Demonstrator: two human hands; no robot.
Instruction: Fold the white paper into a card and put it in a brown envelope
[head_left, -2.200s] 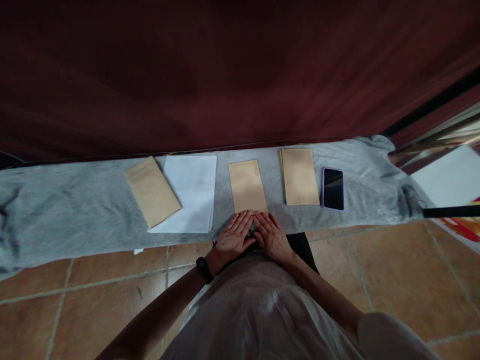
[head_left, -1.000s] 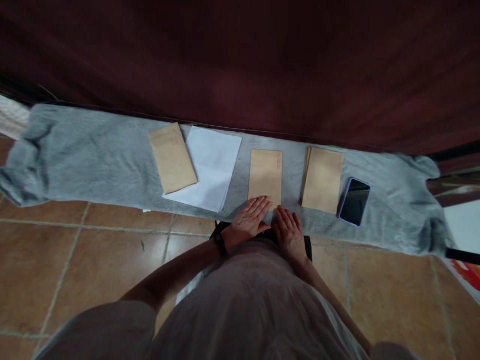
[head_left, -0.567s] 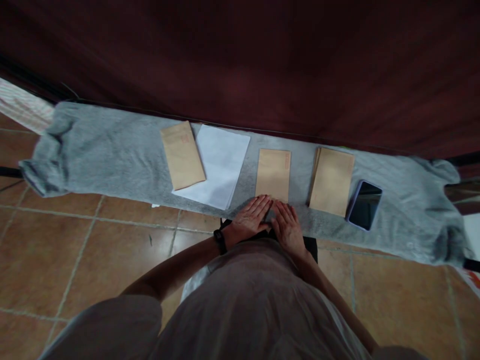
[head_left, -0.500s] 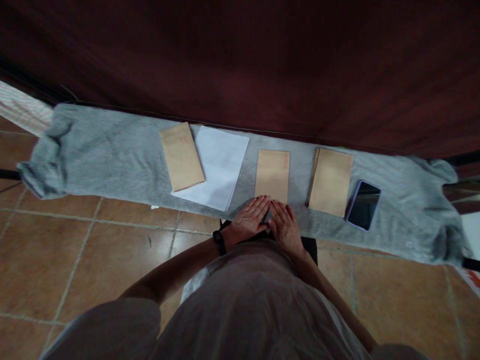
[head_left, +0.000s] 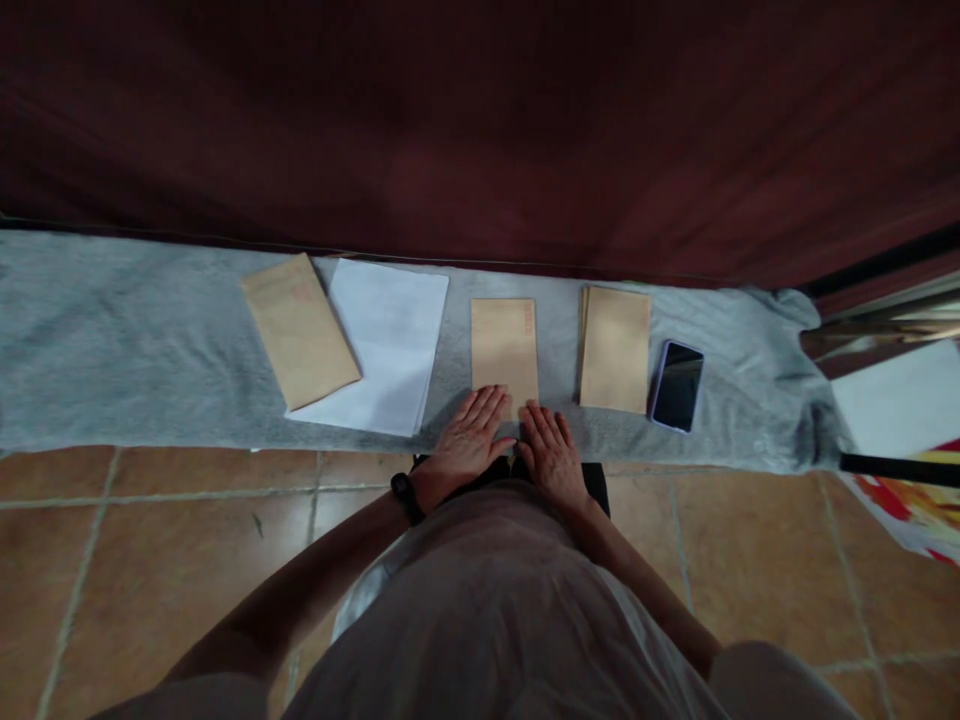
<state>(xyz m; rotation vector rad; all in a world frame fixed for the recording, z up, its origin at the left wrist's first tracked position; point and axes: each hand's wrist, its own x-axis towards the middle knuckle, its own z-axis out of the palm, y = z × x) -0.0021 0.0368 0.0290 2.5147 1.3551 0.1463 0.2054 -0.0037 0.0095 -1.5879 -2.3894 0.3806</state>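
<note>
A single brown paper envelope [head_left: 504,345] with reddish print near its upper right corner lies flat in front of me. My left hand [head_left: 472,432] rests with straight fingers over its lower left corner. At the envelope's lower right corner lies my right hand [head_left: 553,450], its fingers stretched out flat. Neither hand grips anything. To the right sits a stack of brown envelopes [head_left: 615,350]. On the left, more brown envelope paper [head_left: 301,335] overlaps white paper sheets [head_left: 390,345].
A grey cloth [head_left: 150,340] covers the long narrow surface. Right of the stack lies a phone [head_left: 678,387] in a pale purple case. A dark red curtain-like fabric [head_left: 480,130] rises behind. Below is a tiled floor [head_left: 202,570]; printed material [head_left: 915,510] shows at far right.
The view has shifted, so the things on the cloth appear further left. My hands have moved slightly apart along the envelope's lower edge, both still flat.
</note>
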